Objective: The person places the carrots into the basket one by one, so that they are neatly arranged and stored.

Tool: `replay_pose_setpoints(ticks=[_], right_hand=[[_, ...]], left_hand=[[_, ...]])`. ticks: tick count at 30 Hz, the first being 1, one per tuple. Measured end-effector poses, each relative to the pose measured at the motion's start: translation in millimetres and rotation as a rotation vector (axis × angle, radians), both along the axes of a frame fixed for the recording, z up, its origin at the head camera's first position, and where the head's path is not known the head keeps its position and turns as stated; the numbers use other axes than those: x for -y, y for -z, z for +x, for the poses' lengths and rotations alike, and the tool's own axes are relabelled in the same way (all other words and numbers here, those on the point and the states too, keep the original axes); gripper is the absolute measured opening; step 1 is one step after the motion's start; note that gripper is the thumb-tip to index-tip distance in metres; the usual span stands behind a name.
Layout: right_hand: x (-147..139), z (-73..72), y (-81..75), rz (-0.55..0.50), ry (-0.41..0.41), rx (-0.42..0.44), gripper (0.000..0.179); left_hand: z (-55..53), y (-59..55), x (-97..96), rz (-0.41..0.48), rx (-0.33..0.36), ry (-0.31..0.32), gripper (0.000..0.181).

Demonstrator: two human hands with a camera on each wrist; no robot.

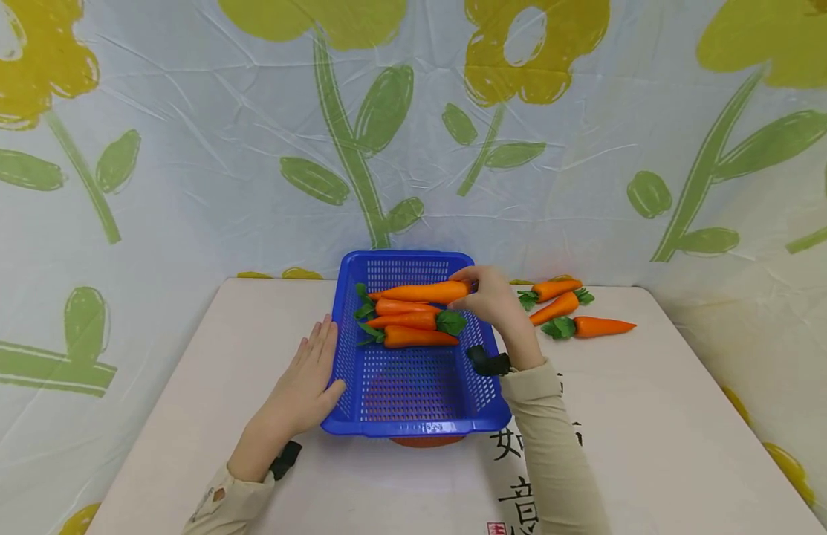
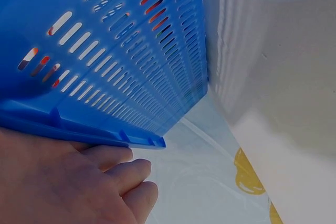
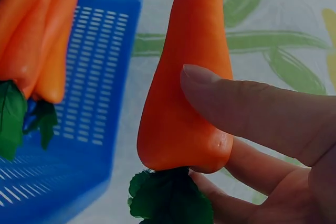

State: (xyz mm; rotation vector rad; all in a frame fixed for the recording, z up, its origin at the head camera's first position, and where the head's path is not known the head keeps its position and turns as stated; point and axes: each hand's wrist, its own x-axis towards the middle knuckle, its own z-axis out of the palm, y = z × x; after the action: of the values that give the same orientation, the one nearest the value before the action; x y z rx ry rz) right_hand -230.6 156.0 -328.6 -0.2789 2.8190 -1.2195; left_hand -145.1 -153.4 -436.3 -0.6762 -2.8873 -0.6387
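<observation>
Head view first: a blue basket [image 1: 416,429] sits on the table [image 1: 654,423], three carrots [image 1: 421,337] lying side by side in it, and here's the held carrot [image 1: 420,292] over its far part, pinched at the thick end by the right hand [image 1: 488,299]. The left hand [image 1: 305,383] lies flat, fingers straight, along the basket's left side. Three loose carrots [image 1: 603,327] rest on the table to the right. Black lettering [image 1: 520,501] marks the pale top; behind hangs a wrinkled cloth [image 1: 239,193] with yellow flowers. Over to the left wrist: smooth blue wall [image 2: 31,3], rows of long slots, orange showing through, fingers by the rim. Right wrist now: thumb against smooth, tapering orange, crinkled green leaves [image 3: 170,198] at the broad end.
</observation>
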Motion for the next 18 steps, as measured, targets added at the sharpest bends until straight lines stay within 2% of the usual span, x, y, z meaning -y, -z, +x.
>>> replay_pose_setpoints(ticks=[6,12,18], right_hand=[[15,-4.2,6.6,0.08,-0.062,0.037,0.044],[29,-8.7,11.9,0.195,-0.081,0.108,0.048],[40,-10.7,19.2,0.285,-0.109,0.121,0.045]], left_hand=[[0.0,-0.3,0.4,0.004,0.004,0.006,0.082],[0.8,-2.1,-0.4,0.004,0.01,0.003,0.082],[1.7,-3.4,-1.1,0.001,0.011,0.0,0.082]])
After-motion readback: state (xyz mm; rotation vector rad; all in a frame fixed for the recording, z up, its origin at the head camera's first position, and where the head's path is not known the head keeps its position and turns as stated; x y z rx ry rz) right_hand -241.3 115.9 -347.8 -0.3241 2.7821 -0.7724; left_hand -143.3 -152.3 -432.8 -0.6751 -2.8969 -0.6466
